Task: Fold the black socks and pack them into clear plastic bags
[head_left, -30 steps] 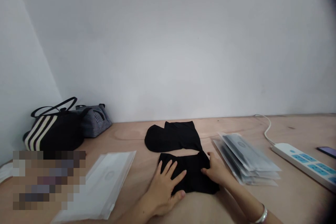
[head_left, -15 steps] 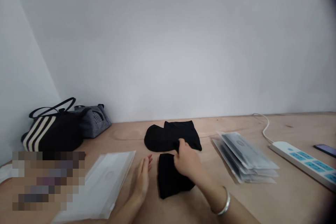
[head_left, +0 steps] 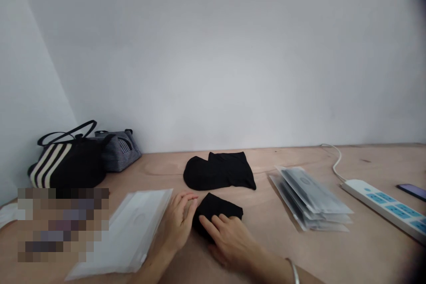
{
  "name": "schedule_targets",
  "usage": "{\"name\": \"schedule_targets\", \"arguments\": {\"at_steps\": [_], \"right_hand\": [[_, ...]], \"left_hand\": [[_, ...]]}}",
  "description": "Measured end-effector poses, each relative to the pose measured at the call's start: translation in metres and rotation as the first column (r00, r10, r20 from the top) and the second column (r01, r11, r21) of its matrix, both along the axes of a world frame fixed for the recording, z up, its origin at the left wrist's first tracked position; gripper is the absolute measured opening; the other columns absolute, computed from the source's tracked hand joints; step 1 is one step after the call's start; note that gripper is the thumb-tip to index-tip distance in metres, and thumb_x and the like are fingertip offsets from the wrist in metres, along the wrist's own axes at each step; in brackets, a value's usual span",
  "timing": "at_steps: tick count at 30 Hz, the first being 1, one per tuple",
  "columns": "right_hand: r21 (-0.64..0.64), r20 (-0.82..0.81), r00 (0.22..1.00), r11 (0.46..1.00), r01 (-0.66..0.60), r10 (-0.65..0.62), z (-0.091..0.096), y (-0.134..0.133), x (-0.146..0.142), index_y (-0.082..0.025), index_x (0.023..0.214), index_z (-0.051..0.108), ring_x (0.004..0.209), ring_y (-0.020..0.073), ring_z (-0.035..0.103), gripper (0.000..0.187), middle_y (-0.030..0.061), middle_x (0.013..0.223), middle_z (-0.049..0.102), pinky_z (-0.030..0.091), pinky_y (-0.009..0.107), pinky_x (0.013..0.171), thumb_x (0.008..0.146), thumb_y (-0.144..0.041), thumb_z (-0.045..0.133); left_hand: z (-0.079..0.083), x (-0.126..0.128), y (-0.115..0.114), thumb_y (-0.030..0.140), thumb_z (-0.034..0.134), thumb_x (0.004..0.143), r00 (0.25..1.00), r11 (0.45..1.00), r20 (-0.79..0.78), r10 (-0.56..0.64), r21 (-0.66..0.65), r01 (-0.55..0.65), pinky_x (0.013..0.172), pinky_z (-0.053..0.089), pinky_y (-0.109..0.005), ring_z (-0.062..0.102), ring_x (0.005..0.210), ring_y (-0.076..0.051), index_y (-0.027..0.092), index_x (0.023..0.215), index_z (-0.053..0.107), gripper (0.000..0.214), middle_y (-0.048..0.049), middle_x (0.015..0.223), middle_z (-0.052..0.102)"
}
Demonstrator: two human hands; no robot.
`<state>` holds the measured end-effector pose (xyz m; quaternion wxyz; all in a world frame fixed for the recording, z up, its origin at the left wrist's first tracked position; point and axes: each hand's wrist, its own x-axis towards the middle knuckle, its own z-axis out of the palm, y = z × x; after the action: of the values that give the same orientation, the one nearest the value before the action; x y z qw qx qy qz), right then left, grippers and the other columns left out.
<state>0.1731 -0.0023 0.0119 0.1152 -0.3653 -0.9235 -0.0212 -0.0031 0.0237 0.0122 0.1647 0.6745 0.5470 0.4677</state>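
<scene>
A folded black garment (head_left: pixel 219 211) lies on the wooden table (head_left: pixel 266 253) in front of me. My right hand (head_left: pixel 229 242) lies flat on its near edge, fingers stretched out over the cloth. My left hand (head_left: pixel 176 226) rests beside the garment's left edge, fingers loosely spread, touching the table and the cloth's side. A second black garment (head_left: pixel 218 171) lies unfolded farther back. A stack of empty clear zip bags (head_left: pixel 133 230) sits just left of my left hand.
Filled clear bags (head_left: pixel 311 202) are fanned out at the right. A white power strip (head_left: pixel 386 208) with its cable and a phone (head_left: pixel 414 191) lie at far right. Two striped bags (head_left: pixel 83 157) stand at the back left by the wall. A blurred patch covers the near left.
My right hand folded the black garment over to the left, making it smaller, and now presses it flat. My left hand moved from on edge beside the cloth to resting against its left side.
</scene>
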Motion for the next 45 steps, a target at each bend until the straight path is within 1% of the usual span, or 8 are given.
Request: {"name": "schedule_targets", "arguments": {"at_steps": [6,9,15,23,29,36,41,45], "right_hand": [[0.017,-0.087,0.996,1.0,-0.015,0.016,-0.013,0.006,0.061,-0.009,0.136,0.023,0.122,0.0327,0.027,0.078,0.0187,0.132,0.035,0.021,0.048,0.1,0.072,-0.045,0.051],[-0.064,-0.073,0.997,0.997,-0.039,0.034,-0.015,0.012,0.072,-0.011,0.138,0.018,0.13,0.0303,0.009,0.08,0.0168,0.142,0.017,0.011,0.047,0.104,0.075,-0.05,0.047],[-0.267,0.002,1.0,0.964,-0.015,0.017,-0.008,0.016,0.073,-0.015,0.138,0.019,0.131,0.0277,0.01,0.073,0.015,0.143,0.014,0.01,0.045,0.105,0.079,-0.053,0.04],[-0.232,-0.01,0.998,0.971,0.057,-0.061,-0.007,0.013,0.055,-0.012,0.132,0.035,0.124,0.0306,0.029,0.071,0.0152,0.136,0.034,0.019,0.042,0.102,0.064,-0.027,0.052],[-0.269,-0.299,0.946,0.962,0.04,-0.123,-0.002,0.012,0.058,-0.02,0.113,0.052,0.096,0.0216,0.054,0.051,0.0059,0.105,0.06,0.037,0.035,0.086,0.063,-0.015,0.045],[-0.54,-0.615,0.689,0.841,-0.015,-0.383,-0.003,0.034,0.067,-0.02,0.107,0.048,0.088,0.0179,0.056,0.036,0.0026,0.097,0.06,0.044,0.03,0.075,0.072,-0.018,0.041],[-0.302,-0.508,0.736,0.893,0.334,-0.447,-0.022,0.044,0.07,-0.017,0.095,0.055,0.091,0.0216,0.053,0.024,0.0076,0.095,0.058,0.041,0.036,0.081,0.072,-0.022,0.051],[-0.02,-0.504,0.836,0.97,0.242,-0.219,-0.013,0.036,0.07,-0.019,0.098,0.058,0.1,0.0228,0.049,0.022,0.0096,0.103,0.057,0.038,0.039,0.086,0.079,-0.027,0.05]], "left_hand": [[0.013,0.013,-0.013,0.037,0.043,0.086,0.821,0.927,-0.443,-0.361,-0.074,0.368,0.105,0.021,-0.044,0.03,0.126,-0.023,0.027,0.126,0.043,0.041,-0.0018,0.136,0.039],[0.006,0.015,-0.014,0.04,0.043,0.086,0.73,0.865,-0.465,-0.5,-0.228,0.447,0.105,0.02,-0.046,0.023,0.129,-0.024,0.028,0.133,0.03,0.05,-0.0023,0.141,0.028],[-0.005,0.006,-0.013,0.049,0.055,0.077,0.681,0.784,-0.39,-0.62,-0.344,0.517,0.104,0.021,-0.047,0.019,0.13,-0.026,0.028,0.135,0.022,0.07,-0.0044,0.143,0.02],[-0.014,0.005,-0.013,0.051,0.064,0.067,0.738,0.827,-0.376,-0.561,-0.298,0.477,0.103,0.024,-0.046,0.024,0.128,-0.028,0.025,0.13,0.036,0.074,-0.0071,0.14,0.029],[-0.013,-0.002,-0.016,0.034,0.073,0.055,0.806,0.874,-0.341,-0.484,-0.231,0.427,0.104,0.021,-0.049,0.024,0.126,-0.033,0.025,0.123,0.041,0.076,-0.0067,0.13,0.043],[-0.018,0.017,-0.01,0.027,0.048,0.08,0.89,0.888,0.277,-0.363,-0.187,0.42,0.089,0.044,-0.033,0.051,0.108,-0.02,0.021,0.124,0.033,0.047,-0.0075,0.117,0.054],[-0.022,0.02,-0.002,0.035,0.048,0.083,0.971,0.988,-0.185,-0.154,0.001,0.157,0.091,0.041,-0.042,0.051,0.105,-0.024,0.021,0.118,0.045,0.038,-0.0076,0.113,0.056],[-0.019,0.016,-0.005,0.034,0.043,0.086,0.815,0.95,-0.564,-0.129,0.165,0.265,0.1,0.029,-0.047,0.032,0.123,-0.027,0.024,0.131,0.034,0.046,-0.007,0.136,0.036]]}}
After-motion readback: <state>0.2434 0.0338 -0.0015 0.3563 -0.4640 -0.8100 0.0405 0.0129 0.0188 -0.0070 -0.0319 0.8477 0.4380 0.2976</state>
